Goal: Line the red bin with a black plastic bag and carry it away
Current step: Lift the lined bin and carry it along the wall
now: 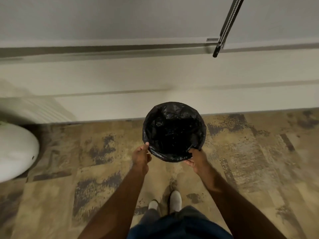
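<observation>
A black plastic bag [174,130] covers a round bin seen from straight above, near the wall. The bag is folded over the whole rim, so none of the bin's red surface shows. My left hand [140,156] touches the near-left edge of the bag with the thumb on the rim. My right hand [196,159] grips the near-right edge, fingers curled under the folded plastic. Whether the bin rests on the floor or hangs in my hands is unclear.
A white wall with a baseboard [155,107] runs just behind the bin. A white rounded object [15,149] sits at the far left. A dark strap or rod [224,26] hangs at top right. My feet [165,202] stand on patterned beige floor.
</observation>
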